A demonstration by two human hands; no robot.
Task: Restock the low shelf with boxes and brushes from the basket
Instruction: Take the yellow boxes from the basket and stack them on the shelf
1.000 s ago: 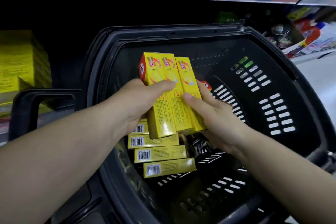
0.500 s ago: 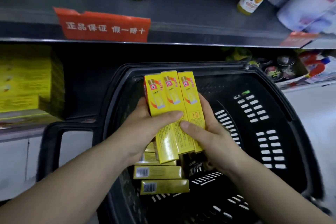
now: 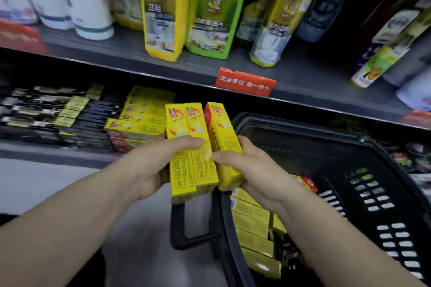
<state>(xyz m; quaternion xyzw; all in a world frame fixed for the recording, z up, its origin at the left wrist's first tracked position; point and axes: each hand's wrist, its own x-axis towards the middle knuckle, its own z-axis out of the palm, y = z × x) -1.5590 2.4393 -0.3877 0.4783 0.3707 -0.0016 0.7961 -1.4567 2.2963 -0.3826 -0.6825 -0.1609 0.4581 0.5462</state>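
Three long yellow boxes are held side by side above the basket rim, long axes upright, tops tilted slightly away toward the low shelf. Two are clasped by the left hand, the third by the right hand, thumbs curled across the fronts. More boxes are stacked flat in the basket.

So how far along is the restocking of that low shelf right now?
Partly done. A stack of matching yellow boxes already sits on the low shelf. In hand: three yellow boxes, gripped between the left hand and the right hand, held up between shelf and basket, not yet placed. Left: several more boxes lie in the basket; I can't make out any brushes there.
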